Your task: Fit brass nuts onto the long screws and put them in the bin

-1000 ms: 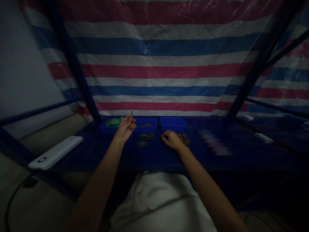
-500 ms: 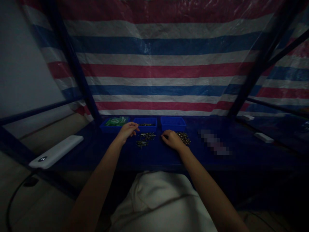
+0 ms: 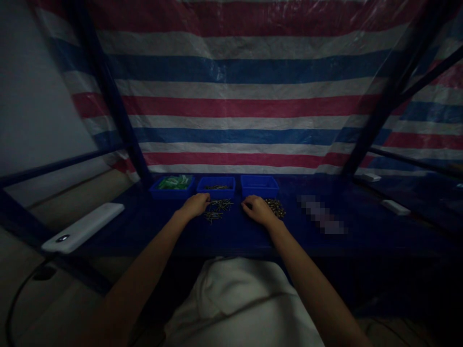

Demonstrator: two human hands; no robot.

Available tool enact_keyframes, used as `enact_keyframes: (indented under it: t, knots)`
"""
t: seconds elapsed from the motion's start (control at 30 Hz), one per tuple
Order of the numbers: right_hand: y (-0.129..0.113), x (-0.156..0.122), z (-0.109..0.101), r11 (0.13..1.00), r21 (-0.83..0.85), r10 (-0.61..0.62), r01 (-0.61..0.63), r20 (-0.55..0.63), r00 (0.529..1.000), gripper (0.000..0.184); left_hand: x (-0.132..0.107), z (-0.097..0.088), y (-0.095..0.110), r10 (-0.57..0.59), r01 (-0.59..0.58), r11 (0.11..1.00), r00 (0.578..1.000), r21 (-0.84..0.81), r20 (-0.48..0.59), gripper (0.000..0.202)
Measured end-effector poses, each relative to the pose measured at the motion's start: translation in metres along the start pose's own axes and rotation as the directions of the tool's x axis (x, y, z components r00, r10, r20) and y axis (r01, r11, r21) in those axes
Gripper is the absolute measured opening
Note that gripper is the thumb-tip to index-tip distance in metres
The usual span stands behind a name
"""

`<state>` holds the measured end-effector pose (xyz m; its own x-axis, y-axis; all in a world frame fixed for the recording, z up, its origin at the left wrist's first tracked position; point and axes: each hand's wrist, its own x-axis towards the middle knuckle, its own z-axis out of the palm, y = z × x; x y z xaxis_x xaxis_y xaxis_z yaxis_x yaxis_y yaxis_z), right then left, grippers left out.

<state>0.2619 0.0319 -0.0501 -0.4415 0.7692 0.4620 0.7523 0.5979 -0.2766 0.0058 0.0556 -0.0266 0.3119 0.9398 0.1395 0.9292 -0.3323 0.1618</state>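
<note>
My left hand [image 3: 196, 205] is at the left edge of a loose pile of long thin metal screws [image 3: 221, 205]. Its fingertips are pressed together at the pile, and whatever is between them is hidden. A smaller cluster of the same screws [image 3: 213, 216] lies just nearer to me. On the tabletop, my right hand [image 3: 256, 207] rests with curled fingers beside a heap of small brass-coloured parts [image 3: 275, 207]; its grip is too dark to make out. Behind the left hand, a blue bin [image 3: 216, 192] holds more screws.
At the back left, another blue bin [image 3: 170, 195] contains green plastic bags [image 3: 175, 182]. A third blue bin [image 3: 259, 192] stands behind my right hand. A white device [image 3: 85, 226] lies at the left table edge, and a small white box [image 3: 395, 207] is at the right.
My left hand has come down from in front of the middle bin to the screw pile, its fingers now pointing downward. My right hand has stayed in place.
</note>
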Motion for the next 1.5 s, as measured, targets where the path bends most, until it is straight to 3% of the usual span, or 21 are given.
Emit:
enact_keyframes:
  t: [0.17, 0.33, 0.67, 0.9, 1.07, 1.2, 1.33, 1.5]
  knots:
    - [0.000, 0.000, 0.000, 1.000, 0.011, -0.007, 0.007, -0.003, 1.000, 0.016, -0.001, 0.002, 0.003, 0.110, -0.112, 0.983, 0.994, 0.144, 0.024, 0.018]
    - [-0.001, 0.000, -0.001, 1.000, 0.006, -0.004, 0.004, 0.002, 1.000, 0.017, -0.005, -0.004, 0.015, 0.130, -0.142, 0.955, 0.990, 0.262, 0.062, 0.028]
    - [-0.002, -0.001, -0.002, 1.000, 0.007, -0.003, 0.003, -0.002, 1.000, 0.017, 0.000, -0.006, 0.005, 0.226, -0.241, 0.940, 0.970, 0.241, 0.085, 0.024]
    - [-0.002, 0.000, -0.002, 1.000, -0.007, 0.001, -0.001, -0.003, 1.000, 0.018, -0.006, -0.011, 0.002, 0.178, -0.184, 0.970, 0.983, 0.159, 0.051, 0.016]
    - [-0.002, 0.000, -0.002, 1.000, -0.003, -0.005, 0.005, 0.000, 1.000, 0.018, -0.011, -0.019, 0.002, 0.131, -0.129, 0.991, 0.990, 0.033, -0.047, 0.012]
    - [-0.001, 0.000, -0.001, 1.000, -0.001, -0.004, 0.004, -0.012, 1.000, 0.017, -0.012, -0.024, 0.002, 0.093, -0.102, 0.994, 0.978, -0.044, -0.185, 0.012]
    - [-0.003, -0.001, -0.003, 1.000, 0.005, -0.014, 0.014, -0.025, 1.000, 0.018, -0.009, -0.018, 0.006, -0.005, -0.052, 0.988, 0.933, -0.148, -0.360, 0.012]
    - [-0.004, -0.001, -0.004, 1.000, 0.020, -0.015, 0.016, -0.056, 0.998, 0.018, 0.001, -0.013, 0.015, -0.172, -0.019, 0.938, 0.839, -0.345, -0.517, 0.014]
